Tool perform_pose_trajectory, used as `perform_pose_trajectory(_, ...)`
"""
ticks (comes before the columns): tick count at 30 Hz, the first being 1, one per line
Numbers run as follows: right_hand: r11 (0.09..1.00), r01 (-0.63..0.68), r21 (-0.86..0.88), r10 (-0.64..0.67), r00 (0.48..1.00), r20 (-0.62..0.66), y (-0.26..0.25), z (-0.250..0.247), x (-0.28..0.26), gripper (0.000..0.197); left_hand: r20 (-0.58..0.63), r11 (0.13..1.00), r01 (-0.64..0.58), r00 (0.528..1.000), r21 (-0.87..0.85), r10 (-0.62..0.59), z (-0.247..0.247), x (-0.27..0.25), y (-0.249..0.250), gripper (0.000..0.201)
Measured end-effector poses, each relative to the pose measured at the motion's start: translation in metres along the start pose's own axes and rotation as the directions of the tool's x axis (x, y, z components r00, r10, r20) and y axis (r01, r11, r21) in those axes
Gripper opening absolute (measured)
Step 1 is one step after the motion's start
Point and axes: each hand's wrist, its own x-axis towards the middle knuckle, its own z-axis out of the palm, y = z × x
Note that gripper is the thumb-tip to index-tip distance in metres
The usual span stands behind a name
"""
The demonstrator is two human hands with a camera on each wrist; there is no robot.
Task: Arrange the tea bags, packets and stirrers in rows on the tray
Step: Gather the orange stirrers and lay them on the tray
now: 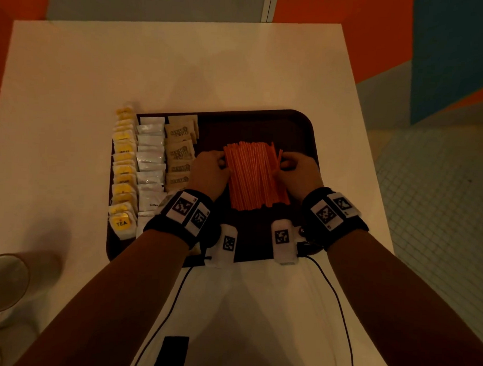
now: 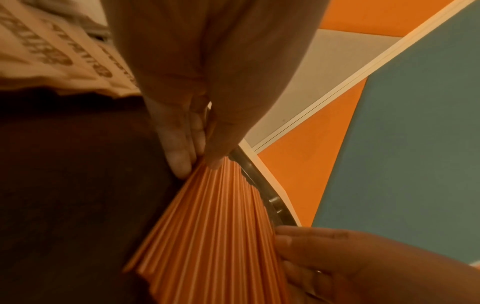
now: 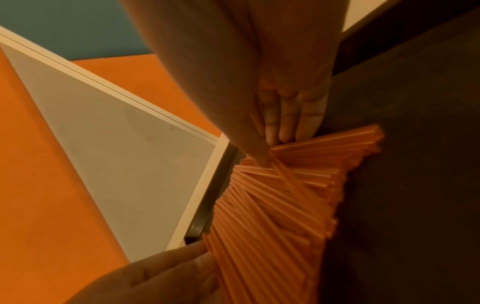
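A dark brown tray (image 1: 300,124) lies on the white table (image 1: 184,66). Along its left side run three rows: yellow tea bags (image 1: 123,173), white packets (image 1: 150,163) and brown packets (image 1: 180,150). A flat pile of orange stirrers (image 1: 253,177) lies mid-tray, pointing away from me. My left hand (image 1: 222,161) grips the pile's left edge, thumb on top (image 2: 200,162). My right hand (image 1: 283,165) holds the right edge, with a few stirrers (image 3: 272,205) running between thumb and fingers (image 3: 270,144).
A paper cup (image 1: 7,281) stands at the table's near left corner. The tray's right part is bare beside the stirrers. The table's right edge drops to a tiled floor (image 1: 426,189). Thin cables (image 1: 337,295) trail from my wrists toward me.
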Motion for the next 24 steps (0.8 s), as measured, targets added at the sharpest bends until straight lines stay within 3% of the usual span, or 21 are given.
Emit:
perform_pose_trajectory(6, 0.997, 0.069, -0.035, -0.069, 0.998, 0.007, -0.001, -0.003, 0.001, 0.047, -0.014, 0.999, -0.032, 0.999, -0.004, 0.032, -0.002, -0.002, 0.002, 0.021)
perform_pose_trajectory(10, 0.989, 0.123, -0.079, -0.122, 0.992, 0.015, -0.005, -0.005, -0.001, 0.038, -0.005, 0.996, -0.067, 0.998, 0.064, 0.067, -0.002, 0.001, 0.005, 0.026)
perform_pose_trajectory(18, 0.995, 0.091, 0.05, -0.093, 0.995, 0.044, 0.0, 0.007, -0.011, 0.034, 0.084, 0.994, -0.069, 0.995, 0.09, 0.062, -0.003, 0.011, 0.012, 0.031)
perform_pose_trajectory(24, 0.995, 0.089, -0.042, -0.09, 0.996, -0.013, 0.007, 0.004, -0.005, 0.031, 0.086, 0.996, -0.035, 0.996, 0.085, 0.028, -0.008, 0.004, 0.013, 0.026)
